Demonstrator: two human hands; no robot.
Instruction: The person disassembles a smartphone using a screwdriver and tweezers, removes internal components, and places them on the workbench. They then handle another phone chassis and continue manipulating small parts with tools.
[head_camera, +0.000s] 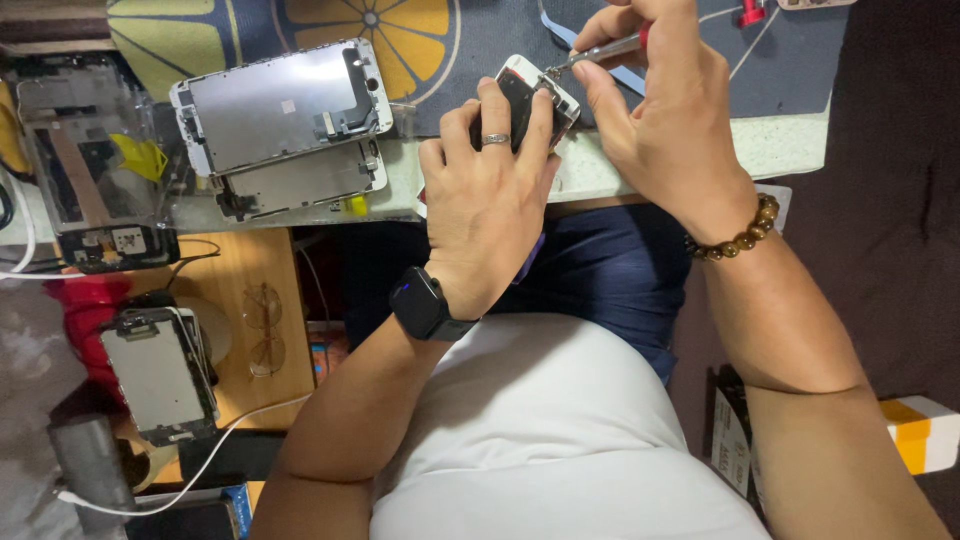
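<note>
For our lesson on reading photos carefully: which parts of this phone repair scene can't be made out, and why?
Head view:
- Screwdriver tip: too small to see where it meets the phone.
- Phone's insides: mostly hidden by left hand fingers.
- Right hand: fingertips cut off by top edge.
- Red tool: cut off by top edge.

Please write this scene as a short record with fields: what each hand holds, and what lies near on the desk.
left hand: holds down a small opened phone at the desk edge; a ring on one finger, a black watch on the wrist
right hand: grips a thin screwdriver, tip at the phone's upper edge; a bead bracelet on the wrist
work surface: dark mat with a citrus pattern
beside the left hand: two phone screen panels, stacked, backs up
lower shelf: another screen panel, eyeglasses, a white cable
</note>
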